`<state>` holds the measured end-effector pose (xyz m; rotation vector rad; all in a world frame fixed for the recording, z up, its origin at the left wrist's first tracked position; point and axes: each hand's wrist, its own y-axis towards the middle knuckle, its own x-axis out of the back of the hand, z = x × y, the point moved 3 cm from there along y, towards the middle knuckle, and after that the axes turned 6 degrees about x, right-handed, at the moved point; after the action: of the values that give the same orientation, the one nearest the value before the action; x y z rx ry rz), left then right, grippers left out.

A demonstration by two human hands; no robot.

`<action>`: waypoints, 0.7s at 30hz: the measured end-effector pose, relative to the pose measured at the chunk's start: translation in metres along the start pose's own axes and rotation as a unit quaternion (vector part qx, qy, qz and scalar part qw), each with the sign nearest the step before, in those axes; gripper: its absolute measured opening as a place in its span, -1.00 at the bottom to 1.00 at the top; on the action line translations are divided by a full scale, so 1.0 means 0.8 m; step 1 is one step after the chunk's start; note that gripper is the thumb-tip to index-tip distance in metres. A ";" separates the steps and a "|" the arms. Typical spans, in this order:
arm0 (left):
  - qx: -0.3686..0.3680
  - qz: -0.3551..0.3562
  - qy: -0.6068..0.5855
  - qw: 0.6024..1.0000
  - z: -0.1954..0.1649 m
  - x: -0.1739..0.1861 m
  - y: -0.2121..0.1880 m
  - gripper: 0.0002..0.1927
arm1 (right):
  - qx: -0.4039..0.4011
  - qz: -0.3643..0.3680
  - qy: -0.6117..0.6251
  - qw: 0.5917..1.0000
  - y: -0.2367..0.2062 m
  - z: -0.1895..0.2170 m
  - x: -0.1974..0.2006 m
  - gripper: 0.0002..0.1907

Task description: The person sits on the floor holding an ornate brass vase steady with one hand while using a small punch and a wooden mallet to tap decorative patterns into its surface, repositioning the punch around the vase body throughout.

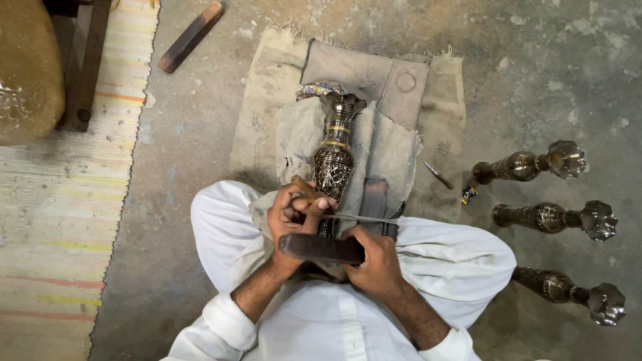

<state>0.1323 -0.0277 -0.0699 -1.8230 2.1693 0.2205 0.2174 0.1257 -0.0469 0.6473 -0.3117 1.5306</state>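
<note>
The right hand [378,257] is closed around a dark wooden block [321,248]. The left hand [294,212] pinches a thin chisel [304,186] against the engraved metal vase [333,160], which lies on grey cloth [384,150] in the lap.

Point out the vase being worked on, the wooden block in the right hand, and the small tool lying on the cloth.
Vase [332,164], head view, on its engraved belly.
Wooden block [321,248], head view, middle of its dark face.
Small tool [438,175], head view, middle of its shaft.
</note>
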 end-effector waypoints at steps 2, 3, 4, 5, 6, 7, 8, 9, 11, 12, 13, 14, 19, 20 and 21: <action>-0.002 -0.006 0.013 1.000 0.001 -0.001 0.000 -0.69 | 0.033 0.012 -0.019 0.999 0.005 0.011 0.002 -0.63; -0.005 -0.010 0.008 1.000 0.002 -0.002 0.000 -0.69 | 0.045 0.019 -0.024 0.999 0.008 0.016 0.003 -0.65; -0.007 -0.014 0.003 1.000 0.002 -0.002 0.000 -0.69 | 0.057 0.027 -0.029 0.998 0.010 0.020 0.003 -0.67; -0.008 -0.012 -0.003 1.000 0.003 -0.001 0.001 -0.70 | 0.069 0.036 -0.034 0.996 0.012 0.024 0.004 -0.69; -0.009 -0.009 -0.008 1.000 0.004 0.000 0.003 -0.71 | 0.071 0.041 -0.033 0.996 0.013 0.026 0.005 -0.69; -0.011 -0.007 -0.014 1.000 0.005 0.000 0.004 -0.71 | 0.073 0.046 -0.033 0.996 0.015 0.029 0.006 -0.68; -0.007 -0.010 -0.015 1.000 0.006 0.000 0.005 -0.70 | 0.075 0.051 -0.033 0.995 0.017 0.031 0.008 -0.67; -0.004 -0.013 -0.015 1.000 0.006 0.000 0.005 -0.69 | 0.065 0.053 -0.037 0.996 0.018 0.032 0.008 -0.68; 0.000 -0.009 -0.015 1.000 0.006 0.000 0.008 -0.69 | 0.044 0.057 -0.045 0.996 0.020 0.031 0.010 -0.67; 0.001 0.000 -0.015 1.000 0.006 0.001 0.010 -0.68 | 0.039 0.049 -0.040 0.997 0.020 0.030 0.011 -0.68; 0.002 0.009 -0.016 1.000 0.005 0.001 0.012 -0.68 | 0.034 0.040 -0.034 0.998 0.020 0.027 0.012 -0.68; 0.027 0.002 -0.013 1.000 0.005 0.004 0.017 -0.68 | 0.031 0.030 -0.029 0.999 0.020 0.022 0.013 -0.67; 0.087 0.043 -0.041 0.994 -0.007 0.026 0.047 -0.62 | -0.150 0.043 0.154 0.976 0.005 -0.031 0.024 -0.57; 0.088 0.050 -0.018 0.995 -0.012 0.032 0.054 -0.60 | -0.202 0.050 0.191 0.959 -0.001 -0.044 0.028 -0.57; 0.089 0.056 0.005 0.994 -0.016 0.036 0.062 -0.58 | -0.214 0.040 0.232 0.948 -0.005 -0.055 0.033 -0.57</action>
<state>0.0777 -0.0496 -0.0710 -1.6103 2.2226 0.0407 0.2134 0.1727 -0.0679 -0.0730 -0.2973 1.5758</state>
